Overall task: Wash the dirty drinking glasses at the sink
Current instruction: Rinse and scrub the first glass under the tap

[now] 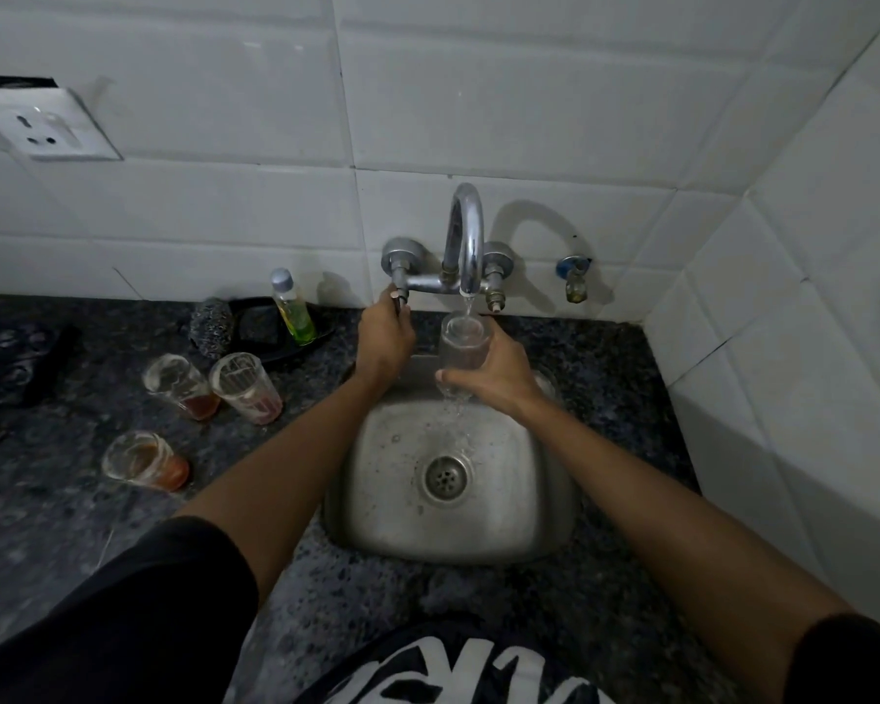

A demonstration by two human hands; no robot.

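Observation:
My right hand (pixel 499 373) grips a clear drinking glass (pixel 462 340) upright under the chrome tap spout (pixel 466 241). Water runs from the spout into the glass and spills down into the steel sink (pixel 539 480). My left hand (pixel 384 340) holds the tap's left valve handle (pixel 400 297). Three dirty glasses stand on the counter to the left: one with amber dregs (pixel 181 386), one with pinkish residue (pixel 247 388), and one nearer me with orange residue (pixel 146 459).
A bottle of green dish liquid (pixel 293 307) and a steel scrubber (pixel 212 327) sit by a black tray (pixel 260 322) at the wall. A dark object (pixel 16 363) lies far left. A wall socket (pixel 47 127) is upper left. A tiled wall closes the right side.

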